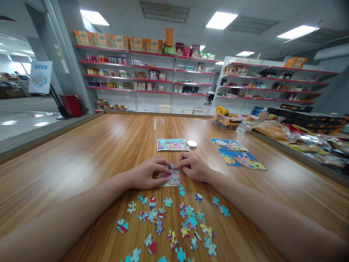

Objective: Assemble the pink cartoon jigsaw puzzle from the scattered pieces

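A partly joined jigsaw puzzle (174, 178) lies on the wooden table in front of me, its upper part overlapped by my fingers. My left hand (149, 173) rests over its left side, with thumb and fingers bent and gripping it. From the right, my right hand (195, 167) is closed, its index fingertip pressed on the puzzle's top edge. Whether a separate piece sits under that fingertip is hidden. One loose blue jigsaw piece (181, 191) lies just below the puzzle. Many more jigsaw pieces (192, 222) are scattered nearer to me, between my forearms.
Beyond my hands lie a picture card (173, 145), a white round lid (192, 144) and a clear jar (159, 128). Two blue picture sheets (242, 160) are at right, with another lid (220, 142). Farther back stand a toy-filled bin (226, 119) and packaged goods (275, 131).
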A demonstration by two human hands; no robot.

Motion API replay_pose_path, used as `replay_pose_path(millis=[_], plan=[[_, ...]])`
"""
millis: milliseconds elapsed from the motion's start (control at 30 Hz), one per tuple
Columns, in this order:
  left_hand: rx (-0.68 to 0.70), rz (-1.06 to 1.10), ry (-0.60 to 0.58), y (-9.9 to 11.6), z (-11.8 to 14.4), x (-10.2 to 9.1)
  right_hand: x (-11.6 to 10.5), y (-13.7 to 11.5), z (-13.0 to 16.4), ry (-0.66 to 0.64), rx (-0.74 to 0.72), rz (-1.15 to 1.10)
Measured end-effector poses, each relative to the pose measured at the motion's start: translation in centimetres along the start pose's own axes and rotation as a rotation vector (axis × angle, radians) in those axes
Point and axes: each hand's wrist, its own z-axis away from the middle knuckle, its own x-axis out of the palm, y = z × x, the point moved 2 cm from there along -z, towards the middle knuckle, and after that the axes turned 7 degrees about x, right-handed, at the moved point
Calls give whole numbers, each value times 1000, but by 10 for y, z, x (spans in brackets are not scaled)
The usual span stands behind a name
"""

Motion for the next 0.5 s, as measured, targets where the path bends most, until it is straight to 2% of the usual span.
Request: replay_pose_path(millis=[267,500], plan=[[93,-108,-69,4,-1,-3,0,-2,1,4,-15,65],[102,-180,-52,8,-2,-5,1,-6,3,-26,-45,166]])
